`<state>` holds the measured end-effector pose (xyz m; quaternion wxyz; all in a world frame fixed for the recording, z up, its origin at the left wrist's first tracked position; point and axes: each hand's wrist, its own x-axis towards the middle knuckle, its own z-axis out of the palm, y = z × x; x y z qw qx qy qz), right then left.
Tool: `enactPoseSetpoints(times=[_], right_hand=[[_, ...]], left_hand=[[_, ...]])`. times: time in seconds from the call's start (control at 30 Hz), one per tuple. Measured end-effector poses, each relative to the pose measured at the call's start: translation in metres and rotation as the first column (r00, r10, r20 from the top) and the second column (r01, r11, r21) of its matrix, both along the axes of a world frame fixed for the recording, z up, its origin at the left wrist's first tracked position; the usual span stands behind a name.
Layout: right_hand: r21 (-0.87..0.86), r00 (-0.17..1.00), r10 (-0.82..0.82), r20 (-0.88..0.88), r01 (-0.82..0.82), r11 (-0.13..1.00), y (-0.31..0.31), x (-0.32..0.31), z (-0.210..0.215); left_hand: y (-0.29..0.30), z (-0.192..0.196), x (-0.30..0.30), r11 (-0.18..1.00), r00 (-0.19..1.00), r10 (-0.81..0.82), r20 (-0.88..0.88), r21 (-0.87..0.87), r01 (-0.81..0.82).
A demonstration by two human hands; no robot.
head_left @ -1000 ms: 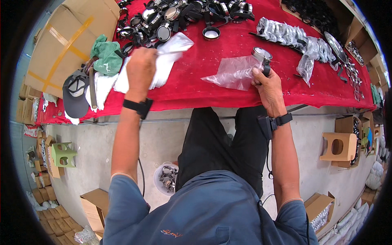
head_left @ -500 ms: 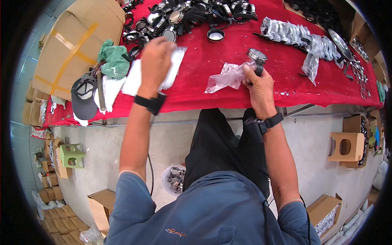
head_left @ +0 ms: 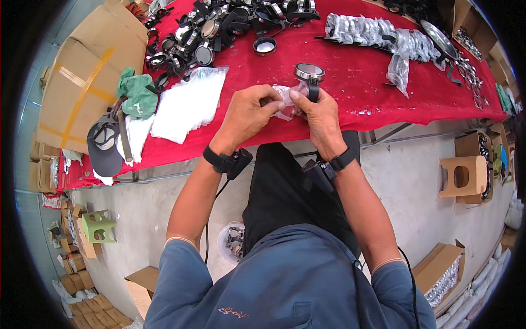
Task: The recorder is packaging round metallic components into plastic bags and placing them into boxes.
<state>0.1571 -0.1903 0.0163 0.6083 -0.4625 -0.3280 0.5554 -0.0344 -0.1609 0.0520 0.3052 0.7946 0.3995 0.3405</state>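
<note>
In my right hand is a round metal-rimmed piece with a black bracket, its disc uppermost, gripped by the bracket. The same hand also pinches a thin clear plastic bag. My left hand is closed with thumb and finger at the left edge of this bag, close beside my right hand. Both hands are over the front of the red-covered table. Left of them lies a fanned stack of flat clear bags. Behind is a heap of similar round pieces.
At the back right, a row of bagged pieces lies near a round metal tray. A cardboard box, green cloth, hammer and grey cap sit at left. A white bucket is on the floor.
My left hand has moved from beside the heap down and right to the bag. My right hand has shifted left in the view, still holding the round piece and the bag.
</note>
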Motion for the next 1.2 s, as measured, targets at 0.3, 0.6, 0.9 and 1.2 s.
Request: enactPoseSetpoints(times=[0.3, 0.6, 0.9, 1.2], right_hand=[[-0.035, 0.996, 0.019, 0.084, -0.016, 0.999, -0.009, 0.033, 0.0], [0.236, 0.988, -0.132, -0.083, 0.148, 0.961, -0.046, 0.065, -0.004], [0.122, 0.866, 0.213, -0.453, -0.176, 0.977, -0.096, 0.031, -0.009], [0.308, 0.535, -0.15, 0.831, -0.218, 0.926, -0.09, 0.009, 0.005]], left_hand=[[0.007, 0.018, -0.013, 0.867, 0.924, 0.174, 0.339, -0.498, 0.02], [0.006, 0.017, 0.007, 0.922, 0.973, 0.196, 0.119, -0.36, -0.142], [-0.008, 0.028, 0.032, 0.987, 0.993, 0.034, 0.115, -0.161, -0.015], [-0.014, 0.033, 0.038, 0.958, 0.991, -0.132, -0.014, -0.259, 0.124]])
